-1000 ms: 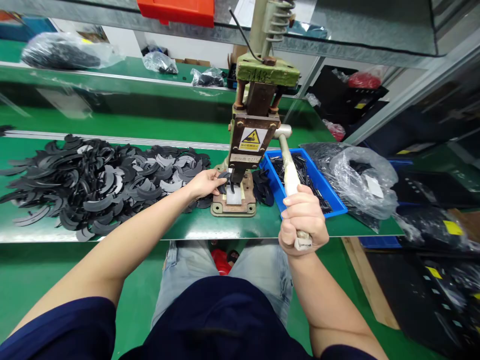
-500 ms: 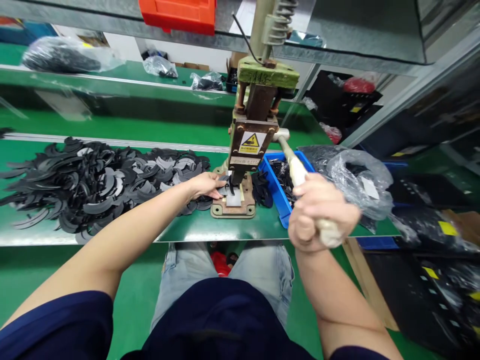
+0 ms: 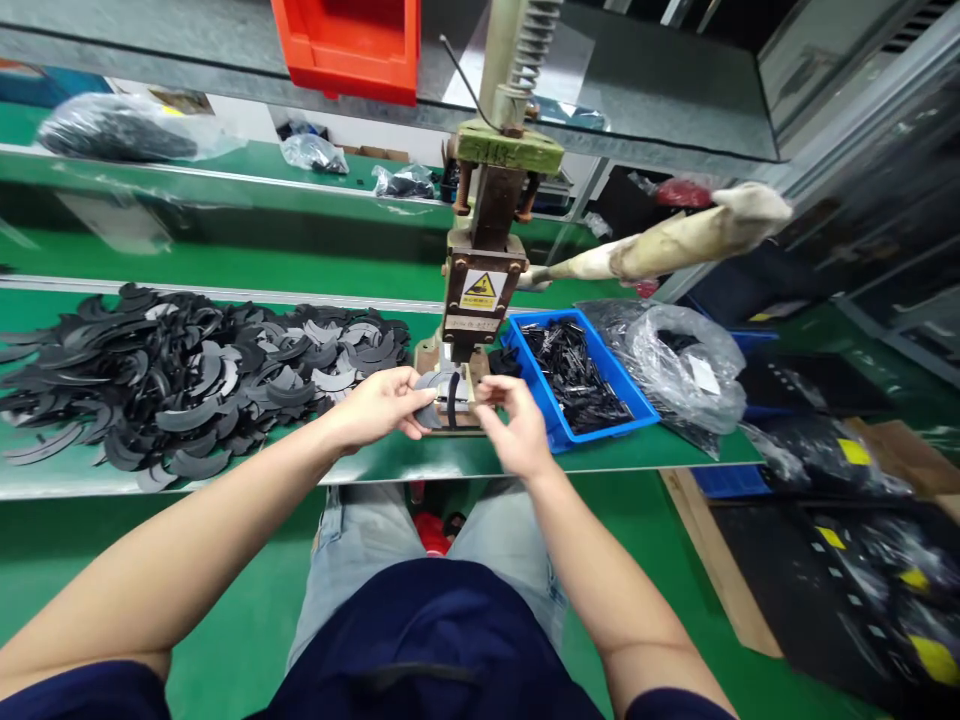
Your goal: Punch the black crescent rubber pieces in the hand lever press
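My left hand [image 3: 379, 408] pinches a dark curved plastic piece [image 3: 429, 414] at the left side of the hand press [image 3: 480, 270]. A narrow black strip [image 3: 453, 398] stands over the press base, beside the curved piece. At the right of the base is my right hand [image 3: 516, 425], thumb and forefinger apart and close to the strip, with nothing visible between them. The lever handle [image 3: 667, 245], wrapped in pale tape, points up and to the right, free of my hand. The press ram sits above the base, partly covering what lies beneath.
A large heap of dark curved pieces [image 3: 202, 385] spreads over the green bench [image 3: 390, 462] on the left. On the right stands a blue bin [image 3: 559, 432] of small black parts, beside a clear plastic bag [image 3: 686, 370]. An orange bin [image 3: 349, 75] sits on the shelf above.
My right hand has let go of the lever and moved left to the press base. The lever has swung up. My left hand still holds the curved piece, slightly nearer me.
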`<state>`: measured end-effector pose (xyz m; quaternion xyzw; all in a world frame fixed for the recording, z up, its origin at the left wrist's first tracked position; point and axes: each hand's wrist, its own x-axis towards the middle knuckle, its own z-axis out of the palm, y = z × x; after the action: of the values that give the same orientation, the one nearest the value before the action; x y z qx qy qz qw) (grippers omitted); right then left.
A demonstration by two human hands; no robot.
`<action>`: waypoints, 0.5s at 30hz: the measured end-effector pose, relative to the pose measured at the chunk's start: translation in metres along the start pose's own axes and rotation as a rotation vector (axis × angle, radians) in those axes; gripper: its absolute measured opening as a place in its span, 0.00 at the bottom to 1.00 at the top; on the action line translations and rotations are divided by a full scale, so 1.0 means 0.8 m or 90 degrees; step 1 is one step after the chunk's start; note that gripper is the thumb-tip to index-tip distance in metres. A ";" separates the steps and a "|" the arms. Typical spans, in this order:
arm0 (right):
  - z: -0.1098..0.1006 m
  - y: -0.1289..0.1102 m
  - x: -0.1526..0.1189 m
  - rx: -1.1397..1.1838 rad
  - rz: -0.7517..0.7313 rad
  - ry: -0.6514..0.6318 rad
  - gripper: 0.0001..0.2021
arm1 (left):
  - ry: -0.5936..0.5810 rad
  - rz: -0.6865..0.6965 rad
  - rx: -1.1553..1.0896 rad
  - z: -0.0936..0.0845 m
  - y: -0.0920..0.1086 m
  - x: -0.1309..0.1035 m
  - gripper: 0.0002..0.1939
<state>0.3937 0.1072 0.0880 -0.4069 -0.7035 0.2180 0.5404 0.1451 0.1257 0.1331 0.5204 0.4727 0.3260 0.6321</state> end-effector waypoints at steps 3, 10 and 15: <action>0.031 0.002 -0.024 0.032 0.016 -0.078 0.13 | -0.026 0.018 0.008 0.017 0.003 -0.021 0.26; 0.048 -0.015 -0.038 0.071 0.039 -0.031 0.11 | -0.056 -0.018 -0.011 0.033 0.006 -0.039 0.26; 0.053 -0.019 -0.049 0.055 0.040 -0.017 0.11 | -0.091 -0.081 -0.070 0.031 0.004 -0.037 0.27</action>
<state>0.3525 0.0726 0.0632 -0.4024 -0.6871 0.2705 0.5411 0.1585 0.0913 0.1442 0.4760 0.4398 0.2725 0.7112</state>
